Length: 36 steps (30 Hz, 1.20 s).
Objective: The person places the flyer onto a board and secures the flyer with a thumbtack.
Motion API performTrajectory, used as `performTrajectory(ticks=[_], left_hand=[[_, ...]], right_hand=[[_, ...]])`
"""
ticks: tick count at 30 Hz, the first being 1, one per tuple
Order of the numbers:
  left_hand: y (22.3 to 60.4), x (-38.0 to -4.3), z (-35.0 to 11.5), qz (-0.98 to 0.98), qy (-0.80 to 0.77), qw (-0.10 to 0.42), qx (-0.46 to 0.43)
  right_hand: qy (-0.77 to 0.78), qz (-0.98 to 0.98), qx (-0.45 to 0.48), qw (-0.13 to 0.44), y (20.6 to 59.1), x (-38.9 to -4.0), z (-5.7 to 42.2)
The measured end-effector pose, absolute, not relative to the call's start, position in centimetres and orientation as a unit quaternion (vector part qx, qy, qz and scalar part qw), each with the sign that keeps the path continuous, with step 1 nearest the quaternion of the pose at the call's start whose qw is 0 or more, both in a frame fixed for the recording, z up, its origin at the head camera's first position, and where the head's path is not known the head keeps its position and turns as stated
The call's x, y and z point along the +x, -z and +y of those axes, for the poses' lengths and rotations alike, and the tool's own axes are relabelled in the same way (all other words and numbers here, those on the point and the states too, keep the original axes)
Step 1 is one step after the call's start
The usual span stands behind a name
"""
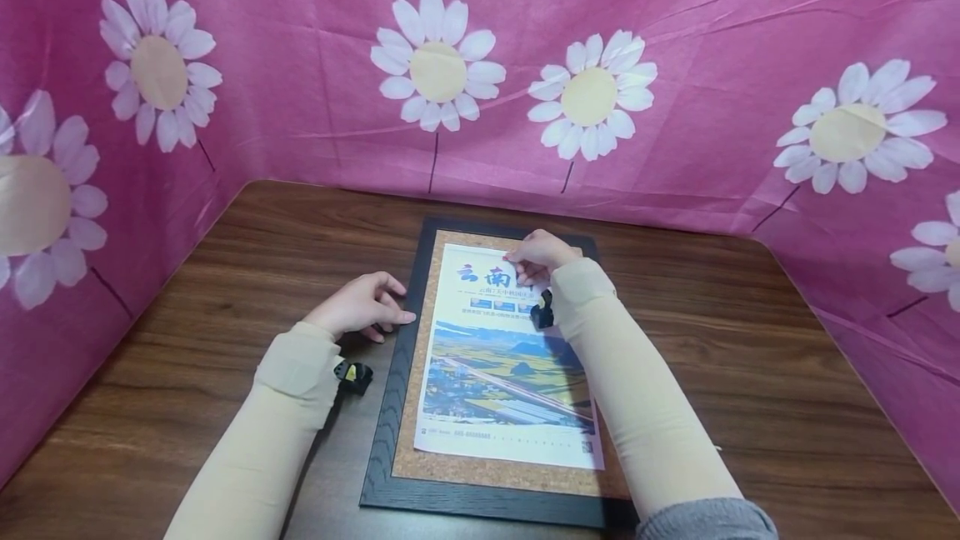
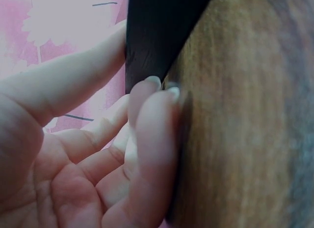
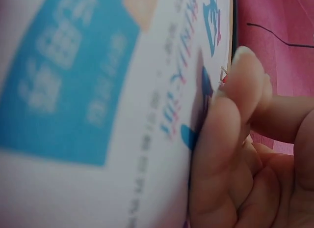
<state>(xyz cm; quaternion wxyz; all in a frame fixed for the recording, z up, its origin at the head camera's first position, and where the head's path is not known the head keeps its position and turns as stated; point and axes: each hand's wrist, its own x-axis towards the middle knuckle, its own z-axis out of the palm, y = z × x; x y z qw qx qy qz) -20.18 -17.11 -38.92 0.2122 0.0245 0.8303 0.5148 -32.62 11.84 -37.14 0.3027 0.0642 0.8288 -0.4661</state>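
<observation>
A framed cork board (image 1: 480,471) lies on the table with a black border (image 1: 390,415). On the cork rests a printed paper poster (image 1: 502,373) with Chinese lettering above a landscape picture. My right hand (image 1: 543,252) is at the poster's upper part, thumb and fingertips pinching a small red push pin (image 3: 224,79). Most of the pin is hidden by the fingers, and its thin metal part shows beside the paper. Beside the board's left border is my left hand (image 1: 363,304), its fingers loosely bent and the fingertips right at the border's edge.
The brown wood-grain table (image 1: 750,373) extends on both sides of the board. A pink cloth (image 1: 315,48) printed with white daisies rises behind it and along both sides. Each wrist carries a small black camera (image 1: 352,375).
</observation>
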Motion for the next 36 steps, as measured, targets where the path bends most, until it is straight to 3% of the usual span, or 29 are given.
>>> performTrajectory(ticks=[36], left_hand=[[39.2,-20.4,-17.3,0.831,-0.513,0.216,0.015]], right_hand=[[0.428,0.861,0.044,0.27,37.5,-32.5,11.2]])
